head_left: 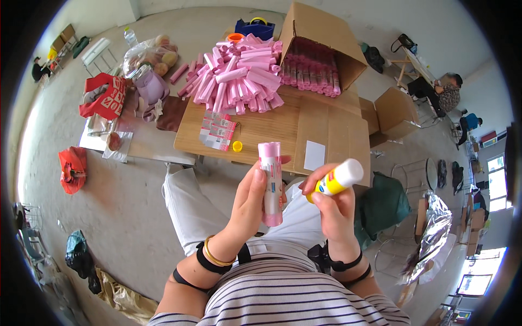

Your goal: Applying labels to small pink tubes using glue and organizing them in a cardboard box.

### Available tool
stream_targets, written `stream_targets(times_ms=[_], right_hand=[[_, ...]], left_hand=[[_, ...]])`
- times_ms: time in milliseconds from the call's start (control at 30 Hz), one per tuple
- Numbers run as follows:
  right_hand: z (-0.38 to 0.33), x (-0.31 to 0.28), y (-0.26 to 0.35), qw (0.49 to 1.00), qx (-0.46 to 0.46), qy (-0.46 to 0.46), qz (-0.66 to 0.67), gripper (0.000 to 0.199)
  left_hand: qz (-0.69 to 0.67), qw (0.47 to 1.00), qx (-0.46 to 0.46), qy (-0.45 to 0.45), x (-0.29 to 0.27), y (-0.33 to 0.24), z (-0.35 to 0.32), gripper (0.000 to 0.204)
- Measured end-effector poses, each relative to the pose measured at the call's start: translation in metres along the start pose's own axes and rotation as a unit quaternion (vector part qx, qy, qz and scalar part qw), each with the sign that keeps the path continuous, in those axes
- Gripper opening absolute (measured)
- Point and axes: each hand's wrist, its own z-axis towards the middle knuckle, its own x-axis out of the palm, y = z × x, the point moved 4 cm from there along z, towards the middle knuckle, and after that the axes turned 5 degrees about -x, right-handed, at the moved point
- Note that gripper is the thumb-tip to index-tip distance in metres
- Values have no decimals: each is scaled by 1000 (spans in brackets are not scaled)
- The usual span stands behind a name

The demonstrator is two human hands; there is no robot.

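Observation:
My left hand (246, 202) is closed round a pink tube (272, 187) with a pale printed label, held upright above my lap. In my right hand (337, 213) is a glue stick (336, 179), yellow-bodied with a white end tilted up to the right; its lower end is hidden by my fingers. The tube and the glue stick are apart. Ahead on the wooden table (266, 127) lie a small yellow cap (237, 146) and a sheet of pink-and-grey labels (217, 131). Behind these a large pile of pink tubes (239, 76) is heaped.
An open cardboard box (315, 27), on its side, holds rows of pink tubes. Flattened cardboard (333, 127) with a white paper (315, 156) covers the table's right. Bags, including a red one (103, 95), crowd a side table at left. A dark green bag (386, 201) sits at right.

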Motion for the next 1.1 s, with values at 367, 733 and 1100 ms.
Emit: stream_targets(times_ms=[367,733,1100], right_hand=[[7,13,21,999,-36,-11,-40,23],[-11,6,34,1000,-25,-12,-3,20],[-21,-5,41,998,-22,-50,4,15]], left_hand=[[149,982,114,31,17,-11,-19,34],[212,965,149,37,35,-19,-30,32],[133,986,81,62,50,-27,-34,47]])
